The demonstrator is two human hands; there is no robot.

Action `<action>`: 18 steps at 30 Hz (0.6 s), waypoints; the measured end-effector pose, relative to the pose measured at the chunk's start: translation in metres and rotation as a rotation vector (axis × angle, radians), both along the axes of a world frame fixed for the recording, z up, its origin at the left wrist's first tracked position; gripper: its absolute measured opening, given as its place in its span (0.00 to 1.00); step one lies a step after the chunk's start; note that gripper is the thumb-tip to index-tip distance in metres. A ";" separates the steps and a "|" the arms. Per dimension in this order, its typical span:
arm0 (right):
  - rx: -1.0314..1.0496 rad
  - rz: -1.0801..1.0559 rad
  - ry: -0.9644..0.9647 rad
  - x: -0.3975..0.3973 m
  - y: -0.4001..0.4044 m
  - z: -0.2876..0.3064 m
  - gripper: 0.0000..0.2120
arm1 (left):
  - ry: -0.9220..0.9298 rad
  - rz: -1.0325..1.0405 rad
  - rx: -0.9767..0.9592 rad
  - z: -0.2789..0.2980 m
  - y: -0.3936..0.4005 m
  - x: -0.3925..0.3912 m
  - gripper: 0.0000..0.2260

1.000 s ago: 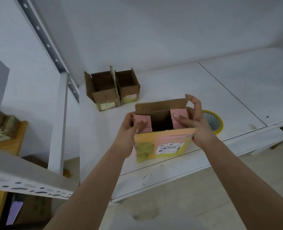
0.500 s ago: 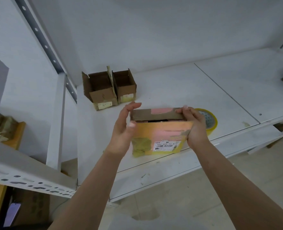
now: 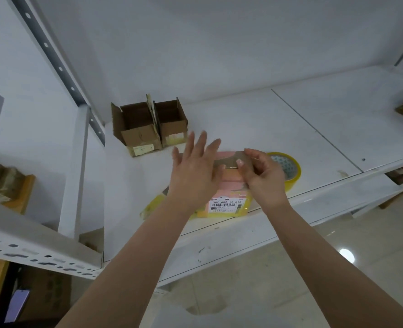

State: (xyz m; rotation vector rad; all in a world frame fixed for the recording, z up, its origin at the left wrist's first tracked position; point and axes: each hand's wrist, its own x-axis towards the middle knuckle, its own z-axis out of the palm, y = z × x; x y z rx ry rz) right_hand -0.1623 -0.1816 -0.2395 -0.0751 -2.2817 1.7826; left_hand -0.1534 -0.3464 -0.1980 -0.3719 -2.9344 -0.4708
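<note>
Here's the white shipping label (image 3: 226, 205) on the front face of the yellow-taped cardboard box (image 3: 231, 185). Its top line reads "502-602-12 812" in bold black digits, and a barcode sits just beneath, over smaller print too fine to make out. Further back, the pale sticker (image 3: 141, 149) on the larger open carton (image 3: 137, 121) and the one (image 3: 174, 139) on the smaller open carton (image 3: 172, 119) show only faint marks, nothing legible.

place: storeroom / packing area | evidence: white slotted-steel shelving (image 3: 314, 129); opened cardboard boxes (image 3: 148, 129) far left; tape roll (image 3: 290, 171); barcode-labelled parcel (image 3: 226, 204) near edge
</note>
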 end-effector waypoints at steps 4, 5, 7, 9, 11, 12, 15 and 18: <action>0.082 0.027 -0.103 -0.004 0.017 0.004 0.21 | -0.171 -0.005 -0.298 -0.014 0.007 -0.008 0.27; 0.087 -0.007 -0.107 -0.007 0.027 0.005 0.18 | -0.166 -0.012 -0.300 -0.015 0.005 -0.009 0.27; 0.210 -0.087 -0.107 -0.016 0.049 0.008 0.13 | -0.150 -0.017 -0.309 -0.016 0.004 -0.010 0.29; 0.454 -0.036 -0.194 -0.025 0.072 0.009 0.14 | -0.144 -0.016 -0.327 -0.015 0.004 -0.011 0.31; 0.739 0.162 -0.349 -0.031 0.087 0.005 0.19 | -0.147 -0.012 -0.341 -0.015 0.005 -0.010 0.31; 0.869 0.257 -0.432 -0.033 0.091 0.001 0.21 | -0.148 -0.010 -0.342 -0.015 0.006 -0.009 0.31; 1.171 0.339 -0.517 -0.030 0.092 -0.015 0.23 | -0.153 0.000 -0.339 -0.014 0.004 -0.008 0.31; 1.331 0.228 -0.420 -0.027 0.091 -0.019 0.18 | -0.165 -0.002 -0.336 -0.012 0.005 -0.009 0.30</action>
